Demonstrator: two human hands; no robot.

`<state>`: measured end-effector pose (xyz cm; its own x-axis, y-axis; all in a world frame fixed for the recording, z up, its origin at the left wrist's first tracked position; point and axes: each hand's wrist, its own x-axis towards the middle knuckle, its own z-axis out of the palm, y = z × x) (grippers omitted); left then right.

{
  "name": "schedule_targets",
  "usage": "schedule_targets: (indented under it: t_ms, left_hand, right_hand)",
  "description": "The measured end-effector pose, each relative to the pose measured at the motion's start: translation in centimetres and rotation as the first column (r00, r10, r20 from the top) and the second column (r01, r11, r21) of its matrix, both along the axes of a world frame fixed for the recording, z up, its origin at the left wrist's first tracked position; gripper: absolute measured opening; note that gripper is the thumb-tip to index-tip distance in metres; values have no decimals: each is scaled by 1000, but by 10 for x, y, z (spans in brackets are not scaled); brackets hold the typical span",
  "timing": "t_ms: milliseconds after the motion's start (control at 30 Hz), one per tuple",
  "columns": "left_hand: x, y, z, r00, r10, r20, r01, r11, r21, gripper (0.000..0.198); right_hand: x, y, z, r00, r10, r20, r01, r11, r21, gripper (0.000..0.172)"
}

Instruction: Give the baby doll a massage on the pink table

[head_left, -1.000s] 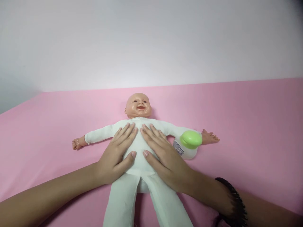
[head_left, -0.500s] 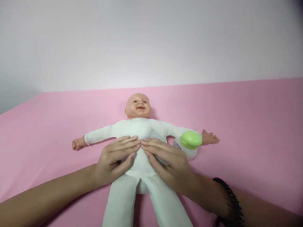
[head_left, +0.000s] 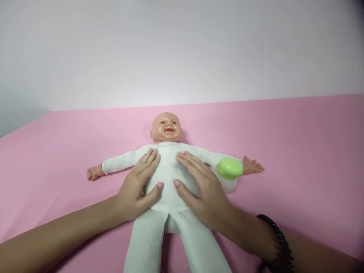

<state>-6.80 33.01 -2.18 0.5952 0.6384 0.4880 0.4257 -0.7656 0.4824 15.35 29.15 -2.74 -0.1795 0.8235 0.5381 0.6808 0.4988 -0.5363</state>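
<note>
A baby doll (head_left: 168, 163) with a white cloth body lies on its back, arms stretched out to both sides, its head toward the wall. On the left side of its torso rests my left hand (head_left: 139, 185), flat, with the fingers pointing up toward the shoulder and the thumb on the belly. My right hand (head_left: 203, 189) lies open on the other side of the torso, its thumb also on the belly. Neither hand grips anything. The doll's feet are out of view.
A bottle with a green cap (head_left: 229, 168) stands by the doll's arm on the right, partly covering it. Pink cloth (head_left: 298, 151) covers the surface, and a pale wall (head_left: 182, 53) rises behind. A dark coiled band (head_left: 277, 239) circles my right wrist.
My fingertips, which met at the middle of the doll's torso, have moved apart and upward toward its shoulders. The thumbs stay on the belly. Doll and bottle remain in place.
</note>
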Motion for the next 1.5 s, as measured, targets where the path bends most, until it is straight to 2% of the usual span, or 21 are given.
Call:
schedule_targets:
  t_ms: [67, 133, 233, 367, 467, 567, 700, 800, 867, 967, 1100, 1233, 1333, 1433, 1500]
  left_hand:
    - [1, 0, 0, 998, -33, 59, 30, 998, 60, 61]
    - [2, 0, 1, 989, -111, 102, 97, 986, 136, 56]
    - [3, 0, 4, 970, -223, 96, 200, 958, 204, 56]
    - [2, 1, 5, 980, -197, 28, 192, 974, 122, 56]
    - [1, 1, 5, 992, -117, -55, 117, 993, 5, 56]
    - [0, 1, 3, 997, -35, -73, 31, 998, -60, 63]
    - [-1, 1, -1, 1000, 4, -24, -5, 999, -33, 68]
    - [-1, 1, -2, 998, -48, 34, 46, 998, 42, 61]
    - [-1, 0, -2, 993, -109, 49, 104, 990, 95, 57]
    - [-1, 1, 0, 981, -193, 19, 189, 973, 131, 56]
    - [-1, 2, 3, 981, -185, -53, 188, 981, 49, 59]
    - [-1, 2, 3, 993, -72, -92, 65, 996, -68, 64]
    - [-1, 1, -2, 998, 14, -63, -21, 994, -111, 70]
    - [-1, 0, -5, 999, 45, -4, -45, 995, -93, 65]
    - [0, -1, -4, 999, 9, 50, -8, 1000, -19, 58]
  right_hand:
    - [-1, 0, -1, 997, -13, -81, 20, 996, 82, 37]
    - [-2, 0, -1, 989, 71, -133, -52, 988, 144, 28]
    - [0, 2, 1, 963, 227, -147, -198, 962, 187, 33]
    - [3, 3, 4, 959, 282, -30, -279, 957, 80, 42]
    - [4, 4, 5, 965, 251, 78, -248, 968, -40, 53]
    - [4, 3, 2, 976, 175, 127, -164, 982, -96, 59]
    - [1, 1, -3, 1000, -5, 22, 6, 999, -34, 61]
    - [-1, -1, -3, 996, -33, -80, 39, 997, 67, 46]
    - [-2, -1, -2, 991, 34, -127, -16, 990, 142, 32]
    - [-1, 0, 0, 973, 193, -127, -166, 966, 197, 31]
    - [4, 3, 2, 964, 265, -32, -262, 963, 69, 44]
    - [5, 4, 2, 977, 201, 67, -192, 974, -120, 62]
    - [2, 2, -1, 998, 58, -19, -60, 992, -115, 65]
    - [-1, 1, -3, 979, -81, -186, 73, 996, -45, 49]
    - [-2, 1, -3, 964, -73, -257, 80, 997, 17, 30]
